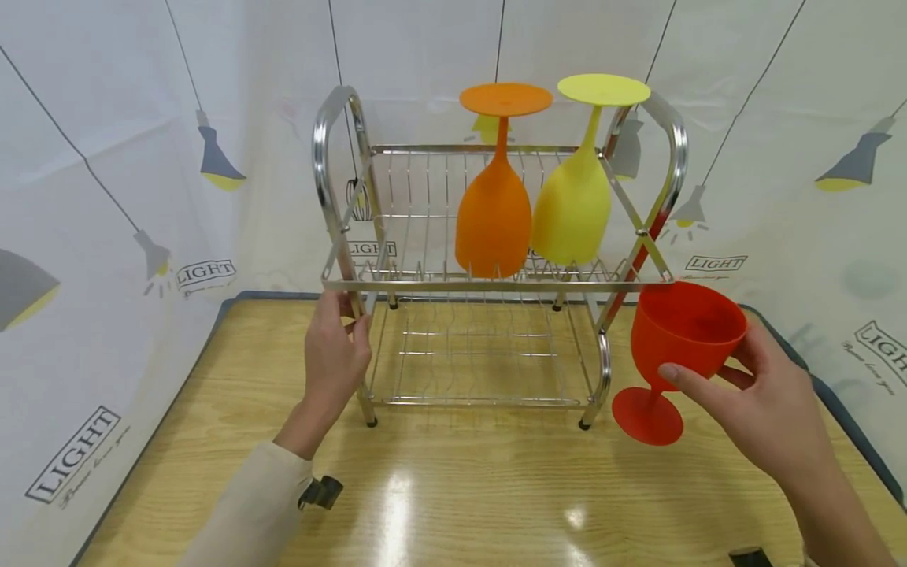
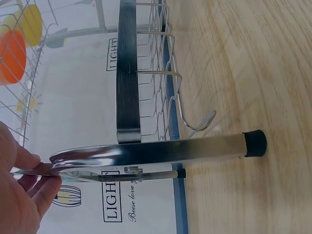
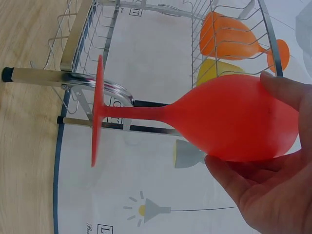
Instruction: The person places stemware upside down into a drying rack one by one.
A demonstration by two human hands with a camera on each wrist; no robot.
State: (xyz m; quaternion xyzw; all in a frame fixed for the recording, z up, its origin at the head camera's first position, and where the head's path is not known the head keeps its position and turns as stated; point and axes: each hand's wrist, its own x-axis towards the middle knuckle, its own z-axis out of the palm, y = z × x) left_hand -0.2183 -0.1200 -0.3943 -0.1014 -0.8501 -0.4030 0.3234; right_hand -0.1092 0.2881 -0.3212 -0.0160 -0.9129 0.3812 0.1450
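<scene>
My right hand (image 1: 768, 398) grips a red goblet (image 1: 683, 331) by its bowl, rim up and slightly tilted, just right of a two-tier metal dish rack (image 1: 468, 286). In the right wrist view thumb and fingers wrap the red bowl (image 3: 239, 117), its stem and round foot free. On the left, my other hand (image 1: 336, 354) pinches the rack's side frame just under the upper tier; the left wrist view shows thumb and fingers (image 2: 44, 190) on the metal bar. An orange goblet (image 1: 496, 213) and a yellow goblet (image 1: 575, 205) stand upside down on the upper tier.
The rack's lower tier (image 1: 478, 403) is a wire shelf close over the wooden table (image 1: 482, 488). Behind and at both sides hangs a white cloth (image 1: 276, 181) printed with lamps and lettering. Black-capped feet (image 1: 372, 423) support the rack.
</scene>
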